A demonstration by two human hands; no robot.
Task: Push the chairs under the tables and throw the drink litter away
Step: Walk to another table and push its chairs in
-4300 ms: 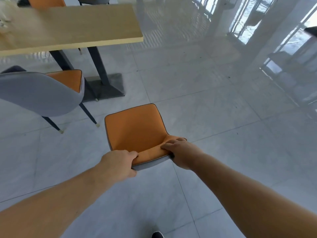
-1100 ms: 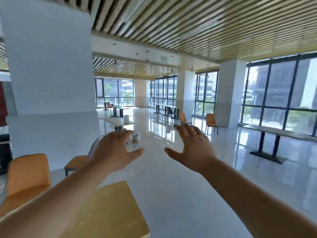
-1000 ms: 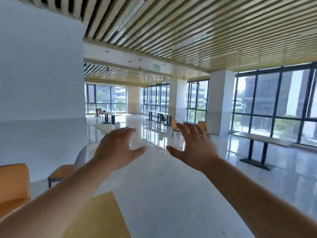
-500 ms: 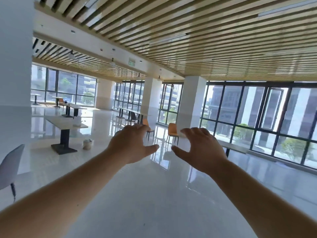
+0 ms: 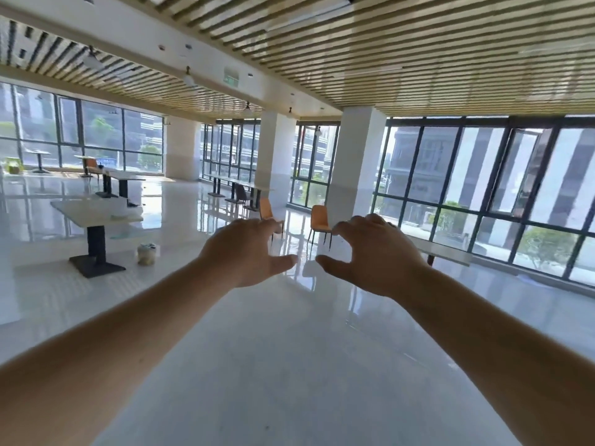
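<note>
You've let go of the near chair and swung right, both hands [image 5: 309,255] spread and empty, so next targets are two far orange chairs [image 5: 319,217] by the window

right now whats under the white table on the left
Under the white table stands its dark pedestal; a small pale container sits on the floor beside the base. Its contents cannot be made out.

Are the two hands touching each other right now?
Apart. The head view shows bright floor between the left hand's thumb tip and the right hand's thumb tip; both hands are open and empty.
</note>
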